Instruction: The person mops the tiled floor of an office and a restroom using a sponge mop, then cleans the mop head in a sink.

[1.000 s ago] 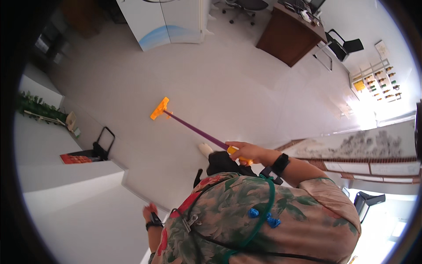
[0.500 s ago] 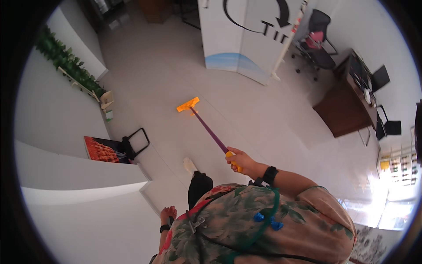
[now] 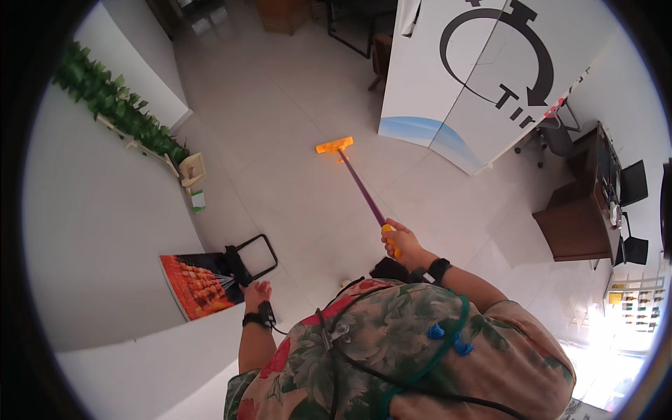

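Note:
My right hand (image 3: pixel 400 239) is closed around the yellow grip of a squeegee (image 3: pixel 362 185). It has a purple pole and an orange T-shaped head (image 3: pixel 334 145). The pole slants forward and slightly left from my hand, with the head over the pale tiled floor; whether it touches the floor I cannot tell. My left hand (image 3: pixel 257 294) hangs at my left side, fingers loosely apart and holding nothing. Nearest to it are a picture of orange-red food (image 3: pixel 199 283) against the wall and a black frame (image 3: pixel 259 256). Both wrists wear black bands.
A white folding panel (image 3: pixel 462 84) with a black clock-like design stands ahead on the right. Beyond it are a dark brown desk (image 3: pixel 570 227) and an office chair (image 3: pixel 556 136). Green leaves (image 3: pixel 115 101) run along the left wall, above a small wooden box (image 3: pixel 192 169).
I have moved forward across the floor, carrying the squeegee along in my right hand. The panel is closer, and my left hand has swung forward beside the food picture.

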{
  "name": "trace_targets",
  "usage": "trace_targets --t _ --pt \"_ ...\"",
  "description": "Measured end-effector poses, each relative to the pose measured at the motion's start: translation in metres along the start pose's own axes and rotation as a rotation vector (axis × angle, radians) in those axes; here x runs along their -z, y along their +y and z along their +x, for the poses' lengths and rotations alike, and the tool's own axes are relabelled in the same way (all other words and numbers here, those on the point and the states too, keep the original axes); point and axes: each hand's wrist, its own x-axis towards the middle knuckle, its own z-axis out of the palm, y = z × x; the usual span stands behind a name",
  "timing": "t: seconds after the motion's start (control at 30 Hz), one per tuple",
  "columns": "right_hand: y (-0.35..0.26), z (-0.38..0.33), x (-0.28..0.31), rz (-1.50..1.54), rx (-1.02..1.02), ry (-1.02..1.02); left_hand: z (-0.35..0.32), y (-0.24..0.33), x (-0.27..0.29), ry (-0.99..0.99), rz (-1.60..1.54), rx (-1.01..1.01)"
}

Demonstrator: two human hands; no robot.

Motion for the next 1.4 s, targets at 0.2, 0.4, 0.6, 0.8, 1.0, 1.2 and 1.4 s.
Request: trace_targets --t 0.2,0.4,0.6,0.8,1.0,1.2,1.4 --pt "-0.113 0.120 -0.053 0.037 0.061 -0.046 0.096 0.097 -0.179 0.140 -0.002 -0.093" --pt "-0.231 0.238 -0.089 -0.037 0.019 -0.012 0.171 0.137 -0.217 0.134 -0.049 0.067" --pt "-0.343 0.328 -0.133 -0.228 0.130 -0.024 0.306 0.172 -0.220 -0.168 -0.180 0.154" --pt "-0.443 0.354 -0.149 -0.262 0.019 0.054 0.434 0.229 -0.399 0.049 0.047 0.498" --pt "-0.511 0.398 -0.179 -0.490 -0.032 0.051 0.557 0.296 -0.532 -0.121 0.260 0.351" --pt "-0.560 0.459 -0.260 -0.564 0.052 0.044 0.673 0.387 -0.570 -0.373 0.217 0.475" --pt "-0.629 0.480 -0.310 -0.490 0.022 0.071 0.735 0.485 -0.643 -0.217 0.129 0.310"
